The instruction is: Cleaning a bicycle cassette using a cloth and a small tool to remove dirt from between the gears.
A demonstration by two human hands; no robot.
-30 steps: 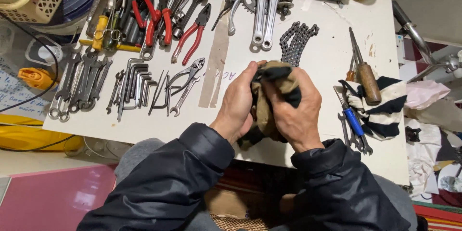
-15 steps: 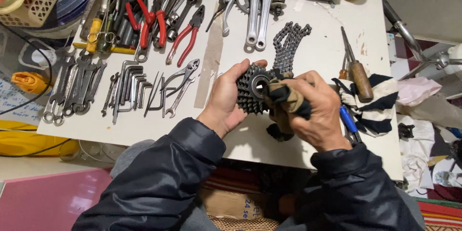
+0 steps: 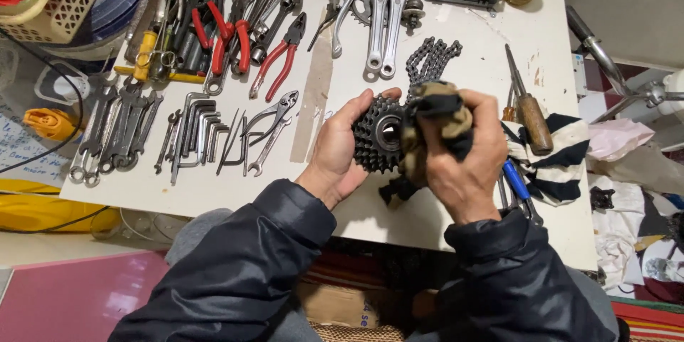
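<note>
Left hand (image 3: 335, 160): I've got fingers curled round the black sprocket cluster (image 3: 377, 135), above the table (image 3: 470, 35)
Right hand (image 3: 467, 160): fingers pinching the tan-and-black rag (image 3: 431, 125) against the sprockets

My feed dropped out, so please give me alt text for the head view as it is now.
Over a white table, the left hand holds a dark toothed bicycle sprocket cluster while the right hand presses a tan and black rag against it. Wrenches, hex keys, red-handled pliers and a chain lie beyond.
</note>
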